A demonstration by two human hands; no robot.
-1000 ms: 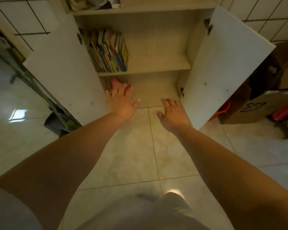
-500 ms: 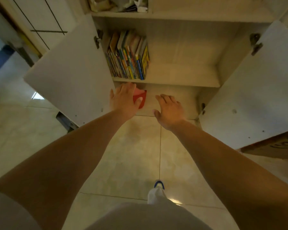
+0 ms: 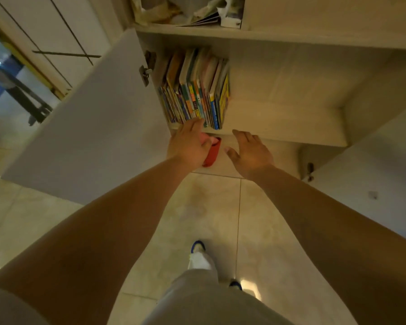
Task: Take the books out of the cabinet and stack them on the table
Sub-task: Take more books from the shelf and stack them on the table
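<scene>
Head camera: we see the books point(image 3: 195, 90) standing upright at the left end of the cabinet point(image 3: 291, 90) middle shelf; their spine writing is too blurred to read. Our left hand point(image 3: 189, 144) reaches just below the books with fingers together and straight, fingertips at their lower edge. Our right hand point(image 3: 251, 152) hovers right of them, fingers loosely spread. Since half a second ago both hands have risen toward the books. A red thing point(image 3: 212, 156) sits below the shelf.

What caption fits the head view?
Both open hands reach toward books in the open cabinet.
</scene>
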